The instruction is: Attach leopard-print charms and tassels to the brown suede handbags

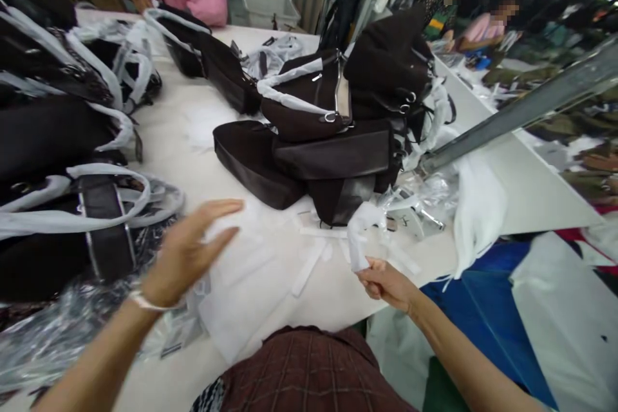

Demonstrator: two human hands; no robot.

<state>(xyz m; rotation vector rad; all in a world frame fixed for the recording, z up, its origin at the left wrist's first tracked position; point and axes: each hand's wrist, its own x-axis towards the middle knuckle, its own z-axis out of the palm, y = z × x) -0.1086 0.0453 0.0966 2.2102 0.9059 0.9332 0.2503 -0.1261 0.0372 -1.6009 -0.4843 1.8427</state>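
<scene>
Dark bag, 12 o'clock: handle wrapped; rest unclear. Right hand, 5 o'clock, pinches white strip; left hand, 8 o'clock, fingers wide.

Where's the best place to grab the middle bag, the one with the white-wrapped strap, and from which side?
Probably by its strap, at the bend, coming from the left: the strap forms a sideways V pointing that way, and its bend reaches the edge of the bag.
</scene>
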